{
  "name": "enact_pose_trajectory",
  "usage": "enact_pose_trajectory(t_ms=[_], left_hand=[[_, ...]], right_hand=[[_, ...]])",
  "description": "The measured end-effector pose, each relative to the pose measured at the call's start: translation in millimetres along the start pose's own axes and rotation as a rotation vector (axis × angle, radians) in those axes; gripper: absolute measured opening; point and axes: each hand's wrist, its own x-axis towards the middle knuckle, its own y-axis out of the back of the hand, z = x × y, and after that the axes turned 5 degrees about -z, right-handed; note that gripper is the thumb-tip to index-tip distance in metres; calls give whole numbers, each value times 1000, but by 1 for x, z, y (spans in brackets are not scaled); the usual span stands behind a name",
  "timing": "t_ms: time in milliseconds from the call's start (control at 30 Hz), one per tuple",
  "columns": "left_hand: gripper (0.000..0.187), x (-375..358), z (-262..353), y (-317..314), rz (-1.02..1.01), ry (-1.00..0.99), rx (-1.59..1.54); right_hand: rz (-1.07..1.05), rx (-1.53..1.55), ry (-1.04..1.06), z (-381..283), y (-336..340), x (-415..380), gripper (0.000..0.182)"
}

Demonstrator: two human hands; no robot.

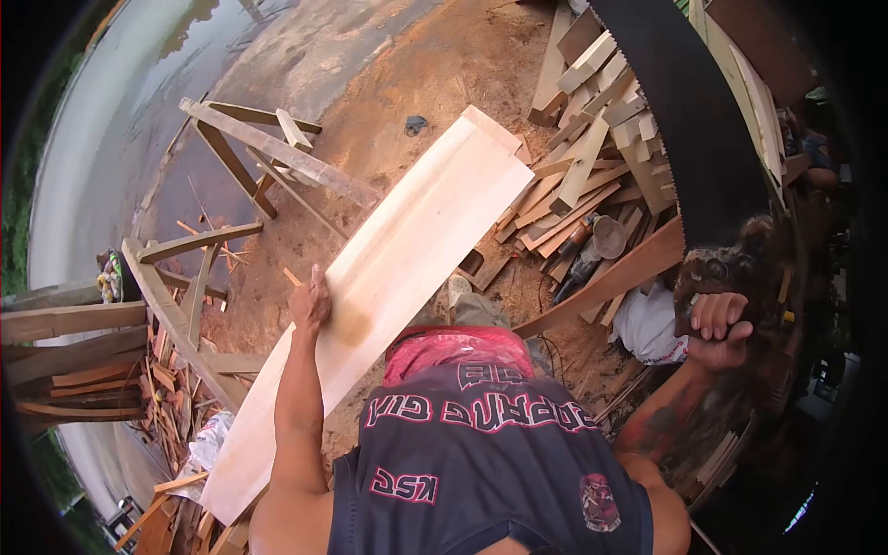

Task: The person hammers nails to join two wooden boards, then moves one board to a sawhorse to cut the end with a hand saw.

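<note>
A wide, pale wooden plank stretches diagonally in front of me, with a darker damp-looking patch near its middle. Its left edge is gripped by my left hand, with some fingers hidden beneath or behind the wood. My right hand is wrapped around the handle of a large handsaw, raised at the right. The saw's dark, toothed blade points up and away from me, apart from the plank. The handle looks worn and dark.
Wooden trestles stand left of the plank. A heap of offcuts lies at the right, with a power tool among them. A white sack sits near my right arm. Sawdust covers the ground; more scrap wood lies left.
</note>
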Motion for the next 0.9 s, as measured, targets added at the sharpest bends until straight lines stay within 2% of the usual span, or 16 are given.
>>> enact_pose_trajectory(t_ms=[167, 267, 400, 500, 567, 600, 667, 733, 833, 867, 900], left_hand=[[86, 6, 9, -9, 13, 68, 110], [83, 4, 10, -7, 1, 32, 83], [72, 0, 16, 0, -47, 12, 87], [53, -6, 24, 0, 8, 28, -69], [44, 3, 22, -22, 302, -96, -20], [41, 10, 22, -38, 449, -153, 7], [41, 33, 60, -64, 593, -239, 26], [44, 47, 143, -67, 621, -308, -35], [49, 90, 269, -86, 648, -344, -130], [51, 107, 305, -94, 656, -334, -135], [52, 121, 338, -92, 524, -284, -180]], right_hand=[[12, -52, 9, 4, -25, -25, 42], [44, -107, -55, 25, -36, -21, 43], [3, -234, -150, 54, -46, 2, 44], [30, -396, -87, 49, -70, 40, 34], [22, -585, -130, 55, -54, 53, 31], [82, -672, -224, 57, -50, 60, 44], [-31, -800, -180, 80, -25, 76, 35], [16, -702, -368, 95, -14, 90, 40], [-100, -752, -358, 127, 26, 104, 35], [-122, -758, -396, 131, 33, 106, 34], [-161, -802, -321, 137, 39, 112, 34]])
